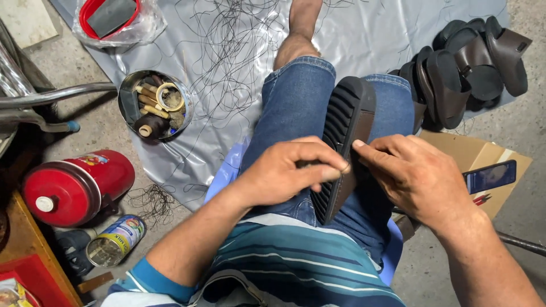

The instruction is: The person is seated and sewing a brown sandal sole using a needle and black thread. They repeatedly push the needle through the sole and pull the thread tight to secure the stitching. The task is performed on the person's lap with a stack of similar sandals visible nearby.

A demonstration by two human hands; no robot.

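Head view showed a seated person in blue jeans (pixel 296 108) with a dark brown sandal with a black ribbed rubber sole (pixel 344 142) stood on edge across the lap, sole turned to the left. The left hand (pixel 284 170) was closed in a pinching grip at the sole's near edge, thumb and fingers pressed together on something too small to make out. The right hand (pixel 409 173) lay on the sandal's far side, its fingertips bearing on the rim close by the left fingers, steadying rather than clasping.

It looked to me like hand-stitching along the seam between sole and upper. The next move would call for a firm brace from the right hand while the left drew straight out from the edge.

Loose black thread (pixel 227 51) lay tangled over a grey plastic sheet (pixel 369 34) on the floor. A round metal tin of spools (pixel 154 105) stood to the left, and a pile of matching brown sandals (pixel 466 68) to the right.
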